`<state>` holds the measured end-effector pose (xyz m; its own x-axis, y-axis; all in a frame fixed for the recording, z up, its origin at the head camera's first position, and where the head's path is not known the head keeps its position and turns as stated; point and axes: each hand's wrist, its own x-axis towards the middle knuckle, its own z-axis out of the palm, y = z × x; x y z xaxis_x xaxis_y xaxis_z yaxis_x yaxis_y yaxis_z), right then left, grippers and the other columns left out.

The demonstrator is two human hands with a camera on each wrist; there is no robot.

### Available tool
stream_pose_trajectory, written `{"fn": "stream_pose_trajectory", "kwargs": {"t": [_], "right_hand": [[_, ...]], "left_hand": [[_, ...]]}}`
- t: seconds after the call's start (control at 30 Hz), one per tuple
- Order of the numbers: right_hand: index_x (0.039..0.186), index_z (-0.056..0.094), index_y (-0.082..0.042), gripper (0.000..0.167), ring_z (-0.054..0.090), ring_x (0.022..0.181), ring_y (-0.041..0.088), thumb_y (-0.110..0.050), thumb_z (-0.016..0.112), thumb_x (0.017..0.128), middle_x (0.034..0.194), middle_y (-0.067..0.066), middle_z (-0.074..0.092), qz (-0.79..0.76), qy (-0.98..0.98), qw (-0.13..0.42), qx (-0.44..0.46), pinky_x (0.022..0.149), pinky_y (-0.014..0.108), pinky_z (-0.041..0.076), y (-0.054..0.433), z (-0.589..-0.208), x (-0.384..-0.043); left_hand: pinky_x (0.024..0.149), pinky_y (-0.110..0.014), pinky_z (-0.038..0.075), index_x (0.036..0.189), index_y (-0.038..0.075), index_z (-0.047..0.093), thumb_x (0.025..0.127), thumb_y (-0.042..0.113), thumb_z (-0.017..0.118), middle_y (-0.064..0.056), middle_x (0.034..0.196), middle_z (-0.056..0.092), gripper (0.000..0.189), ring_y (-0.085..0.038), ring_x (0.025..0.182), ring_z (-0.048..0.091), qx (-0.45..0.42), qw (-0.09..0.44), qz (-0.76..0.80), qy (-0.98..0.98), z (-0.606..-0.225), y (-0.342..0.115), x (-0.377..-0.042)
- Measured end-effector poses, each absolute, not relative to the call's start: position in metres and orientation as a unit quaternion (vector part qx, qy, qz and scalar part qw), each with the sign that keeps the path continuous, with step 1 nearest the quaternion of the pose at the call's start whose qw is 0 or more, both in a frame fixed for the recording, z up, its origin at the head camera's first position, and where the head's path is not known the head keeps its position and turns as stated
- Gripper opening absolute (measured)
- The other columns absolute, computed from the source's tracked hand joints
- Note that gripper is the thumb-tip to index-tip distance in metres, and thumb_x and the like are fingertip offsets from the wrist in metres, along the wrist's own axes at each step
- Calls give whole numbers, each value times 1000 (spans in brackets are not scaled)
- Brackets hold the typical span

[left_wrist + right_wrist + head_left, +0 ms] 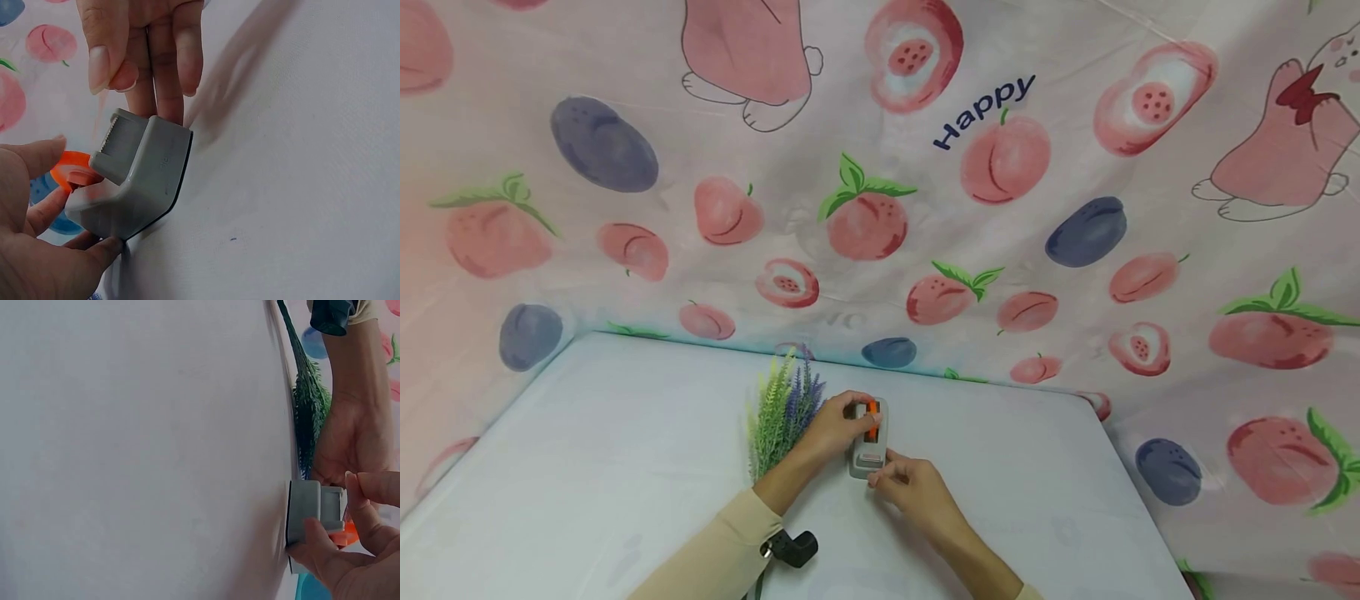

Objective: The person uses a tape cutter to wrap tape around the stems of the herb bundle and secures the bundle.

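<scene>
A grey tape dispenser [869, 468] with an orange-cored roll of tape [70, 164] stands on the white table. My left hand [835, 427] grips the dispenser at the roll end, thumb beside the orange core and fingers along the far side. At the toothed cutter [107, 132] end is my right hand [921, 493]. Its thumb and index finger pinch together above the cutter, on what looks like a faint clear strip of tape [103, 107]. Other fingers of that hand touch the dispenser's front.
Artificial lavender stems [778, 417], green, yellow and purple, lie left of the dispenser, partly behind the left forearm. A black wrist camera [793, 547] sits at the left cuff. Fruit-printed cloth [865, 225] hangs behind the table [1000, 467].
</scene>
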<state>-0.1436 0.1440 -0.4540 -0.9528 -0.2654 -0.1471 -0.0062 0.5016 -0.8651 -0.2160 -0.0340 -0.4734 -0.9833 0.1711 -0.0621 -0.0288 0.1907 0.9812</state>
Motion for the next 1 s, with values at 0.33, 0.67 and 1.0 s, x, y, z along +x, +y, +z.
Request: {"fn": "stream_pose_trajectory", "kwargs": {"t": [0.33, 0.67, 1.0], "right_hand": [[86, 77, -6, 16, 43, 140, 48, -19, 69, 93, 147, 26, 51, -487, 861, 130, -67, 109, 62, 39, 144, -456, -144], [84, 77, -8, 15, 43, 139, 49, -19, 71, 92, 145, 24, 55, -485, 863, 124, -63, 111, 65, 34, 144, -456, -140], [85, 78, -6, 15, 49, 134, 47, -19, 72, 91, 142, 23, 57, -491, 861, 118, -61, 105, 61, 43, 146, -455, -134]], "left_hand": [[102, -49, 46, 126, 11, 66, 96, 24, 73, -9, 129, 64, 34, -28, 126, 56, 45, 79, 633, 769, -474, -34, -218], [100, -48, 47, 125, 11, 66, 96, 25, 73, -9, 127, 65, 33, -27, 122, 58, 47, 80, 633, 769, -475, -34, -217], [97, -47, 48, 125, 13, 67, 96, 27, 72, -8, 127, 65, 33, -25, 118, 59, 51, 77, 628, 773, -474, -34, -218]]}}
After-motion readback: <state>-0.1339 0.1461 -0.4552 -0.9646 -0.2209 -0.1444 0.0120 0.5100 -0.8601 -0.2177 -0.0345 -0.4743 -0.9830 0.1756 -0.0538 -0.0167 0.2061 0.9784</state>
